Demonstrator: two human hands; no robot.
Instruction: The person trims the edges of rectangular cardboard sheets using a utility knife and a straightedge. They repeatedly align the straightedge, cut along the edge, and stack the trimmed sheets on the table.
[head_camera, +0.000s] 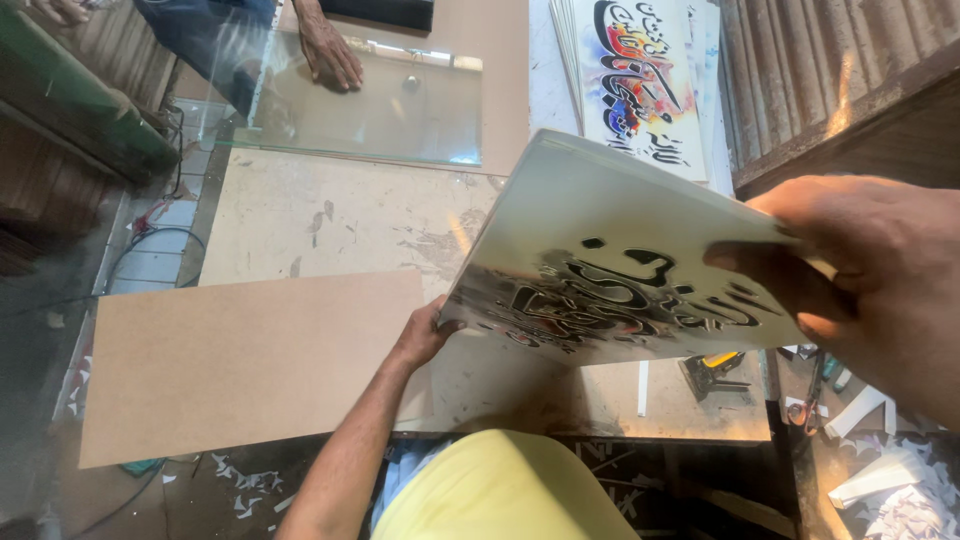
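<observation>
Both hands hold a glossy rectangular print with black lettering (620, 270) tilted above the tabletop (330, 215): left hand (425, 335) fingers grip its lower-left edge, right hand (870, 270) fingers pinch its right edge. A flat brown fibreboard sheet (240, 365) lies just left of the left fingers; bare tabletop beyond.

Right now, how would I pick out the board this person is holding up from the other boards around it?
Start at the worn work table. Above its near right part, the left hand and right hand hold a glossy printed panel tilted in the air. Unlike the plain brown board lying flat and the clear glass sheet, it shines and bears dark curling lettering.
</observation>
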